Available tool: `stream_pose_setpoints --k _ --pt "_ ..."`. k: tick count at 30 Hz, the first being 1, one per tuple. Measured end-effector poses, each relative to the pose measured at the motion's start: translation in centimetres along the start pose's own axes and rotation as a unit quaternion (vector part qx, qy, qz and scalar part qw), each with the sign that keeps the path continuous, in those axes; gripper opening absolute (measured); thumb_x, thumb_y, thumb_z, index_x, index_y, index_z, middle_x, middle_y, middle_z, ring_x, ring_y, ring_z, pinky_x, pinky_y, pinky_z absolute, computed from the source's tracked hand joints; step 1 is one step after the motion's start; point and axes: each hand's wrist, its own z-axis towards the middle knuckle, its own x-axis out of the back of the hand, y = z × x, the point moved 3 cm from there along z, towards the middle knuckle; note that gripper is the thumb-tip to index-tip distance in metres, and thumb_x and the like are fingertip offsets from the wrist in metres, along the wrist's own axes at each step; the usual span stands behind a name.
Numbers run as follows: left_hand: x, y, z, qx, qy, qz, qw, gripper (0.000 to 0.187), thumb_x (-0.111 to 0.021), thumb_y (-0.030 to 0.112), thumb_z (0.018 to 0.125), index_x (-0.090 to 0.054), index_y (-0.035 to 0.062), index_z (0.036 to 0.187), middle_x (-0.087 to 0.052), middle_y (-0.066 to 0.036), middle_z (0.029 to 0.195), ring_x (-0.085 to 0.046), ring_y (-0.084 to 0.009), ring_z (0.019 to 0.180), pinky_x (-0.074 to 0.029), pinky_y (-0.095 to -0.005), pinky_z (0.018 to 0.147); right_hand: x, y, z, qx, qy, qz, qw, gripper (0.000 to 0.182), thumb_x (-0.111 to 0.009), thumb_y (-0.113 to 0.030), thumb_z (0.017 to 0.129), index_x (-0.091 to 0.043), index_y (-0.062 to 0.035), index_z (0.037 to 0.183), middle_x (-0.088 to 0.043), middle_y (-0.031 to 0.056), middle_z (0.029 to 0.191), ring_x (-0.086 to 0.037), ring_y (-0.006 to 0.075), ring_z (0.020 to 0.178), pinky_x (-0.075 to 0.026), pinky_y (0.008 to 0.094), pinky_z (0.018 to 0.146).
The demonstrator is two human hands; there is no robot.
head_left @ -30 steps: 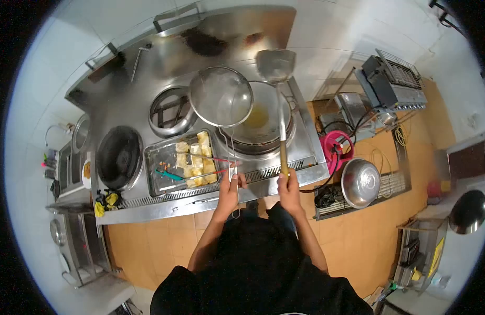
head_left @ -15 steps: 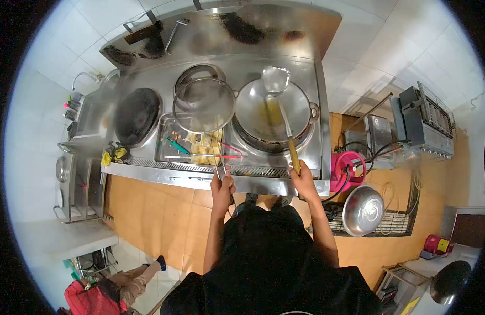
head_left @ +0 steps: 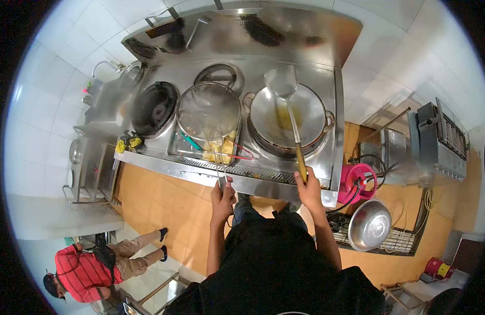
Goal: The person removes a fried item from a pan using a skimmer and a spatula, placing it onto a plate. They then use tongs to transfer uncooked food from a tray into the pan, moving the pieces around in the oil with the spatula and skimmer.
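My left hand [head_left: 222, 200] is closed around the long wire handle of a round mesh strainer [head_left: 209, 111]. The strainer hangs over a metal tray [head_left: 175, 145] holding yellowish food pieces [head_left: 216, 149], partly hidden beneath it. Across the tray lie tongs [head_left: 242, 151] with red and green parts. My right hand [head_left: 309, 189] grips the wooden handle of a wok spatula [head_left: 282, 81]. Its broad metal head is raised above the far rim of a two-handled wok [head_left: 310, 107]. Some yellow liquid [head_left: 285, 116] lies in the bottom of the wok.
A dark wok [head_left: 155, 110] sits on the stove's left side, with a burner ring [head_left: 219, 71] behind the strainer. To the right are a pink round stand [head_left: 357, 181] and a metal bowl [head_left: 369, 224]. A person in red [head_left: 90, 274] is at lower left.
The camera view has shifted, so the stove appears farther right. The strainer has come slightly left and toward me, uncovering more of the burner ring. More of the other person shows.
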Motion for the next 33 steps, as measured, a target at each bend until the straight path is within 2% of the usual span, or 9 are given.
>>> stream_pose_setpoints --k 1,4,5,8,11,13,14,22,33 --pt "0.6 -0.3 0.7 -0.003 -0.014 -0.001 1.0 0.022 -0.05 0.022 0.104 -0.053 0.0038 0.115 -0.038 0.006 0.067 -0.032 -0.0031 0.054 -0.026 -0.0207 0.046 -0.4 0.0 -0.1 0.0 0.004 0.001 1.0 0.029 -0.063 -0.025 0.095 -0.055 -0.0034 0.112 -0.064 0.0221 0.077 -0.065 0.038 0.066 -0.047 0.046 0.058" --pt "2.4 0.1 3.5 -0.014 -0.07 0.065 0.995 0.025 -0.047 0.024 0.105 -0.053 0.002 0.116 -0.043 0.003 0.071 -0.036 -0.0034 0.057 -0.029 -0.0217 0.047 -2.3 1.8 0.4 0.086 0.096 0.129 0.983 0.026 -0.063 -0.019 0.096 -0.054 -0.0049 0.115 -0.055 0.0051 0.066 -0.051 0.0174 0.053 -0.043 0.0359 0.052" --pt "2.9 0.4 4.7 -0.02 -0.09 0.098 0.991 0.026 -0.047 0.023 0.105 -0.054 0.0005 0.115 -0.048 0.001 0.073 -0.041 -0.0039 0.058 -0.033 -0.0227 0.048 -3.0 1.5 0.2 -0.018 0.013 0.272 0.962 0.02 -0.06 -0.015 0.097 -0.056 -0.0063 0.115 -0.046 -0.003 0.063 -0.042 0.0061 0.052 -0.033 0.0251 0.047" --pt "4.8 0.8 8.4 -0.062 -0.138 0.216 0.964 0.029 -0.045 0.023 0.105 -0.056 -0.0031 0.109 -0.054 -0.008 0.067 -0.049 -0.0162 0.056 -0.04 -0.0327 0.051 -4.5 0.6 -0.4 -0.073 0.049 0.25 0.964 0.017 -0.06 -0.016 0.098 -0.057 -0.0057 0.111 -0.045 -0.0042 0.064 -0.038 0.0048 0.048 -0.03 0.0243 0.043" --pt "5.4 1.6 10.8 -0.13 -0.184 0.318 0.921 0.03 -0.045 0.023 0.103 -0.056 -0.004 0.106 -0.055 -0.018 0.064 -0.053 -0.0327 0.057 -0.042 -0.0438 0.057 -6.8 2.7 -1.9 0.067 0.205 0.181 0.96 0.017 -0.058 -0.02 0.099 -0.058 -0.0054 0.108 -0.044 -0.0058 0.063 -0.035 0.0031 0.046 -0.027 0.023 0.04" --pt "5.4 2.1 11.9 -0.138 -0.201 0.371 0.896 0.028 -0.044 0.023 0.103 -0.057 -0.0014 0.107 -0.055 -0.02 0.065 -0.055 -0.0354 0.06 -0.042 -0.0446 0.058 -7.4 1.9 -4.2 -0.113 0.197 0.257 0.939 0.025 -0.058 -0.025 0.1 -0.061 -0.0019 0.11 -0.049 -0.0042 0.065 -0.043 0.0044 0.054 -0.034 0.0252 0.047" --pt "5.1 2.7 12.1 -0.122 -0.217 0.375 0.893 0.028 -0.044 0.023 0.103 -0.058 0.0 0.112 -0.054 -0.021 0.066 -0.058 -0.0389 0.062 -0.044 -0.0459 0.06 -8.1 2.6 -4.8 -0.094 0.223 0.284 0.928 0.026 -0.056 -0.027 0.101 -0.061 -0.0035 0.112 -0.047 -0.0058 0.065 -0.04 0.0035 0.053 -0.031 0.024 0.046" --pt "3.8 3.8 14.8 -0.174 -0.287 0.438 0.834 0.031 -0.048 0.02 0.1 -0.058 0.0006 0.123 -0.064 -0.029 0.082 -0.062 -0.0489 0.079 -0.047 -0.0542 0.068 -13.1 -0.3 -10.1 -0.119 0.336 0.337 0.871 0.025 -0.05 -0.027 0.104 -0.059 -0.0041 0.109 -0.039 -0.0059 0.058 -0.034 0.003 0.044 -0.027 0.022 0.039" --pt "4.4 3.1 15.9 -0.266 -0.272 0.483 0.788 0.037 -0.052 0.017 0.097 -0.058 -0.0002 0.129 -0.067 -0.026 0.087 -0.065 -0.0428 0.073 -0.05 -0.05 0.066 -12.4 -0.5 -10.5 -0.098 0.365 0.348 0.858 0.027 -0.051 -0.029 0.104 -0.06 -0.004 0.108 -0.04 -0.0065 0.059 -0.034 0.0023 0.045 -0.026 0.0215 0.039"
